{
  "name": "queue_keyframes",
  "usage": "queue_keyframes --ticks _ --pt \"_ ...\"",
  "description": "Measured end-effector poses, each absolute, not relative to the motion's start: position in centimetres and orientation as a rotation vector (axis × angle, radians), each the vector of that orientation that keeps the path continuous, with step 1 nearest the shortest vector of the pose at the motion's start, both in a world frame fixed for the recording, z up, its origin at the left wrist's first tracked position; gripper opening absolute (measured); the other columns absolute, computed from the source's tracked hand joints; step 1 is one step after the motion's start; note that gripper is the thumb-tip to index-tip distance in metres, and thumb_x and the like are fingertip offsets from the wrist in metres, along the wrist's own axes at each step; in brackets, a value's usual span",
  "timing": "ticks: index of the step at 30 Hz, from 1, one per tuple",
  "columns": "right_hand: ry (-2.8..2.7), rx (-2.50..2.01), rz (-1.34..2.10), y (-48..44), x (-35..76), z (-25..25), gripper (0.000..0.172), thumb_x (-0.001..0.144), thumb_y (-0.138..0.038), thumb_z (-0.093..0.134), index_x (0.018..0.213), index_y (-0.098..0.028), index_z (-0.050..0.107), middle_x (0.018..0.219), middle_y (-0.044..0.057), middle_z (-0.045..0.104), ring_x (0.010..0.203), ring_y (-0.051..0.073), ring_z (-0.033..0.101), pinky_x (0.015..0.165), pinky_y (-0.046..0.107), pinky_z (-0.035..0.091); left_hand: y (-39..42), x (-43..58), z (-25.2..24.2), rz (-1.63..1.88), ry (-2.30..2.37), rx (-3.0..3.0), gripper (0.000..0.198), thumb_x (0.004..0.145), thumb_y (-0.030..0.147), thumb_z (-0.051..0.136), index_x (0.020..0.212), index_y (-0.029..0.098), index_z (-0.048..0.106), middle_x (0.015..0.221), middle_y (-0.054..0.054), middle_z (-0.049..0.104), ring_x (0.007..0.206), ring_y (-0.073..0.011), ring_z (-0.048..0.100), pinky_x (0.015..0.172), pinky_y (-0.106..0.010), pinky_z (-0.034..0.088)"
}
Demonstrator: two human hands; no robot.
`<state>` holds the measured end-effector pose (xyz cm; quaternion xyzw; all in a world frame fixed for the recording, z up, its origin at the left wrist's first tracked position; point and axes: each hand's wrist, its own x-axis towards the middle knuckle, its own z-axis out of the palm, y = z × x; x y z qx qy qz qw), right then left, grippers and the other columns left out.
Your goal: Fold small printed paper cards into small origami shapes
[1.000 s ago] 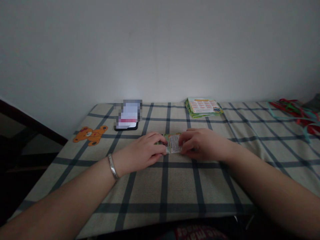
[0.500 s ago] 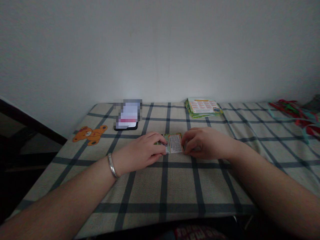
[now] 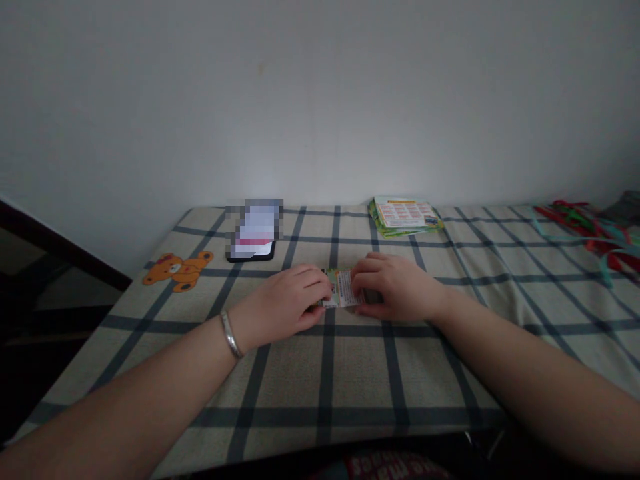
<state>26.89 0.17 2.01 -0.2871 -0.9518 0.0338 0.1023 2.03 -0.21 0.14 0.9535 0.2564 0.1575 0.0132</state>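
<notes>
A small printed paper leaflet [image 3: 342,289], green and orange with a white text panel, lies on the checked tablecloth [image 3: 325,373] between my two hands. My left hand [image 3: 285,308], with a silver bangle on its wrist, rests on the cloth with its fingers curled onto the leaflet's left end. From the other side my right hand [image 3: 395,287] presses bent fingers on the right end and covers part of it. Only a narrow strip of the leaflet shows between the fingertips.
A stack of similar leaflets [image 3: 404,215] lies at the back by the wall. A phone [image 3: 253,240] lies at the back left, and an orange bear print [image 3: 176,270] marks the cloth's left side. Red and green ribbons [image 3: 590,230] are heaped at the far right.
My right hand has slid left over the leaflet, so less of the paper shows than half a second ago. The left hand has barely moved.
</notes>
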Motion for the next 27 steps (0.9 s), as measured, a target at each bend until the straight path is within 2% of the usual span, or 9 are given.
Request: queue_keyframes --ticks 5,9,13,19,27 --pt "-2.78 -0.836 0.112 0.0 26.4 1.6 0.019 0.085 -0.035 0.06 0.094 -0.019 0.065 0.098 0.005 0.064 0.092 0.019 0.057 0.082 0.033 0.044 -0.2 2.2 0.1 0.503 0.81 3.008 0.015 0.082 0.017 0.057 0.095 0.015 0.063 0.1 -0.008 0.064 0.098 -0.022 0.058 0.089 -0.038 0.051" --pt "-2.744 -0.874 0.088 0.2 26.3 1.5 0.021 0.082 -0.033 0.062 0.098 -0.019 0.064 0.095 0.005 0.064 0.089 0.019 0.057 0.079 0.032 0.044 0.0 2.2 -0.2 0.538 0.794 3.012 0.012 0.083 0.017 0.056 0.093 0.015 0.063 0.101 -0.007 0.064 0.099 -0.0217 0.058 0.089 -0.037 0.052" --pt "-2.767 -0.851 -0.01 0.1 25.9 1.3 0.015 0.081 -0.029 0.06 0.091 -0.019 0.064 0.093 0.004 0.065 0.087 0.019 0.058 0.076 0.03 0.042 0.1 2.3 -0.3 0.565 0.789 3.028 0.01 0.083 0.017 0.057 0.091 0.016 0.063 0.099 -0.007 0.065 0.097 -0.0217 0.059 0.088 -0.037 0.052" --pt "-2.729 -0.884 -0.287 -0.6 25.3 0.9 0.012 0.086 -0.027 0.053 0.083 -0.018 0.061 0.08 0.003 0.066 0.069 0.016 0.057 0.06 0.03 0.035 0.3 2.2 -0.1 0.576 0.81 3.106 0.012 0.088 0.025 0.057 0.09 0.016 0.065 0.094 -0.007 0.068 0.095 -0.0218 0.062 0.088 -0.039 0.052" --pt "-2.52 -0.825 -0.295 -0.7 25.1 1.0 0.015 0.088 -0.025 0.052 0.084 -0.017 0.063 0.078 0.002 0.067 0.069 0.015 0.059 0.06 0.028 0.036 0.4 2.3 0.4 0.825 0.918 3.049 0.008 0.086 0.018 0.055 0.081 0.017 0.062 0.082 -0.002 0.067 0.082 -0.0169 0.062 0.096 -0.04 0.047"
